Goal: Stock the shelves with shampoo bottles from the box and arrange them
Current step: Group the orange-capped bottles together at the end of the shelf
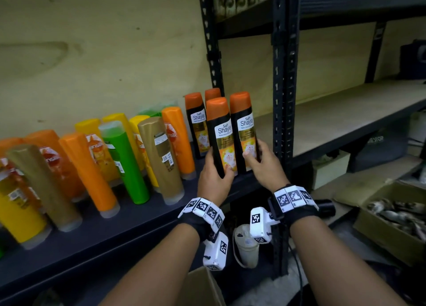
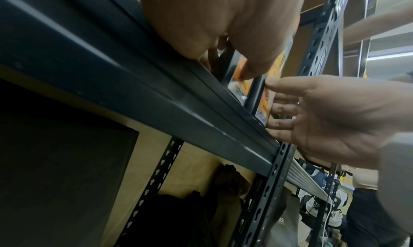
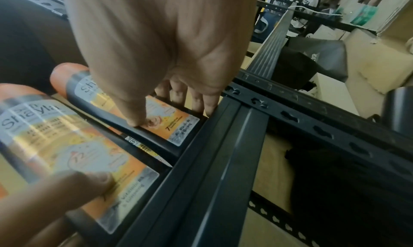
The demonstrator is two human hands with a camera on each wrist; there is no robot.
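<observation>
Several black shampoo bottles with orange caps stand at the right end of the dark shelf [image 1: 129, 227], next to the upright post [image 1: 282, 112]. My left hand [image 1: 213, 172] grips the lower part of the front left black bottle [image 1: 220, 132]. My right hand [image 1: 262, 160] grips the front right black bottle [image 1: 244, 126], thumb on its label. In the right wrist view the right hand [image 3: 161, 109] curls round that bottle [image 3: 170, 127], and the left thumb lies on the near bottle [image 3: 67, 144]. Both bottles stand upright on the shelf edge.
Orange, yellow, green and gold bottles [image 1: 124, 158] fill the shelf to the left. The neighbouring bay's wooden shelf [image 1: 345, 114] lies to the right. A cardboard box [image 1: 391, 220] with dark packets sits on the floor at right; another box edge [image 1: 202, 285] is below my arms.
</observation>
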